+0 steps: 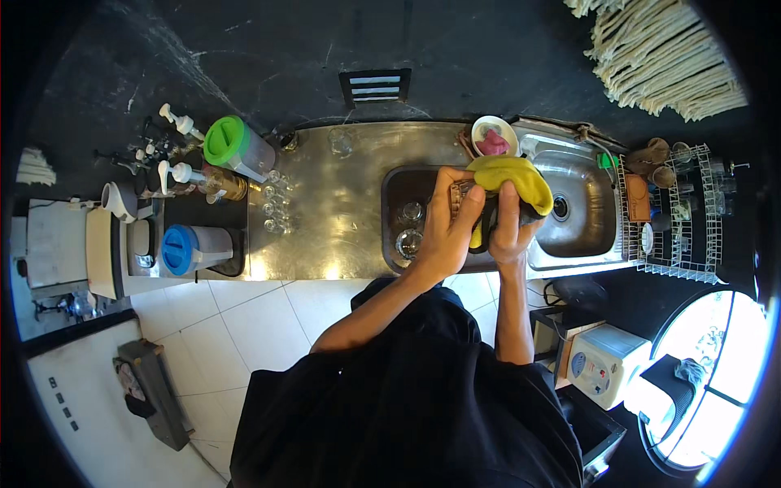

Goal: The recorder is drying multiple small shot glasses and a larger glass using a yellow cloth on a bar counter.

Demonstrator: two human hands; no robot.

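My left hand (450, 229) grips what looks like a ribbed clear glass (459, 198), partly covered by the fingers. A yellow cloth (509, 177) is bunched in my right hand (512, 238), the thumb pressed against it. Both hands are close together, with the cloth draped over the fingertips and another fold of it hanging between them. Below is a dark rectangular tub (390, 259), where a glass (412, 211) and a second glass (409, 243) sit left of my hands.
Several small glasses (269, 209) stand on the steel counter (329, 201). Farther left are a green-lidded pitcher (227, 141) and a blue-lidded pitcher (180, 250). A white bowl (514, 135) holds a pink cloth. At right are a steel sink (586, 219) and a wire dish rack (677, 268).
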